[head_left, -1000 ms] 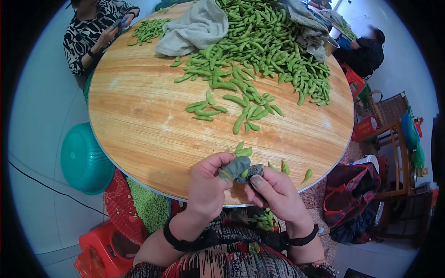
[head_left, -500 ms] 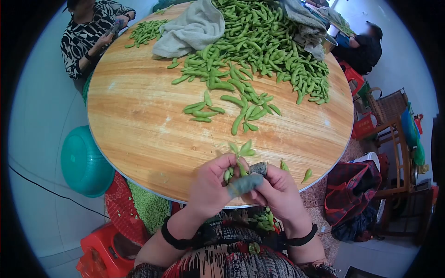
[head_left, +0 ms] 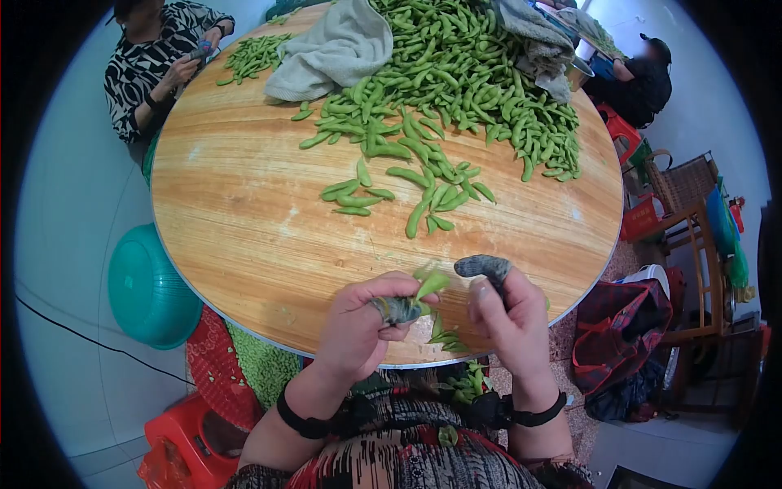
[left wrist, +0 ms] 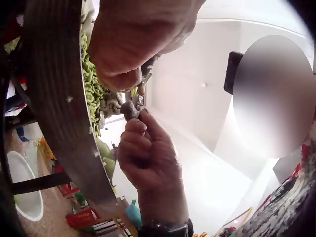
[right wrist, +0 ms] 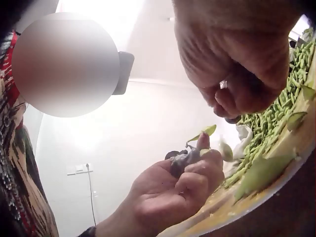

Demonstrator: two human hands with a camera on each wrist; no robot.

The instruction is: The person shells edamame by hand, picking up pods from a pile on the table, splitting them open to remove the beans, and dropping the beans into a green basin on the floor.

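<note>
My left hand (head_left: 352, 326) pinches a green soybean pod (head_left: 433, 284) between the index finger and a digit in a grey finger cover (head_left: 394, 310). In the right wrist view, a pod (right wrist: 203, 133) sticks up from the left fingertips. My right hand (head_left: 515, 318) is a short way to the right, thumb raised and a dark grey cover (head_left: 482, 266) on its index finger. Its other fingers are curled in, and no thing shows in its grip. Between the hands, several pods (head_left: 445, 337) are near the table's front edge.
A big heap of pods (head_left: 456, 73) covers the back of the round wooden table (head_left: 244, 204), with grey cloths (head_left: 334, 53) on it. A teal basin (head_left: 151, 285) and shelled beans (head_left: 265, 363) are at lower left. Another person (head_left: 159, 65) sits at the far left.
The hands were together over a pod; the right hand has moved away to the right. Pods now appear between the hands near the table edge. The left hand keeps a pod in its pinch.
</note>
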